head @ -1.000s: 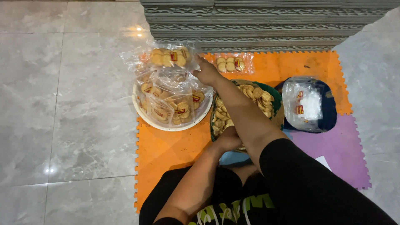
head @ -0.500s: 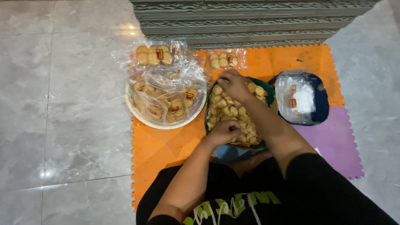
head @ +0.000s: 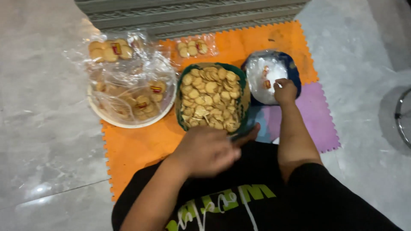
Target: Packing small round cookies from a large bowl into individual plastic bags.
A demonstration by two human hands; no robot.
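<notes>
A green bowl (head: 179, 107) heaped with small round crackers (head: 209, 100) stands in the middle of an orange foam mat (head: 141, 145). My left hand (head: 209, 150) hovers, blurred, at the bowl's near rim with fingers curled; what it holds cannot be made out. My right hand (head: 286, 90) reaches into a blue bowl (head: 295, 70) to the right of the green one. Its fingers are closed on the clear plastic bags (head: 261, 77) piled there.
A white bowl (head: 128, 124) on the left holds several sealed bags of crackers (head: 109, 49). One small packed bag (head: 192, 48) lies behind the green bowl. A purple mat tile (head: 317, 124) adjoins the orange one, a striped rug (head: 192, 17) lies beyond, and grey tile floor surrounds them.
My right hand moved from the white bowl's bags, over the crackers, to the blue bowl on the right. My left hand stayed at the green bowl's near edge.
</notes>
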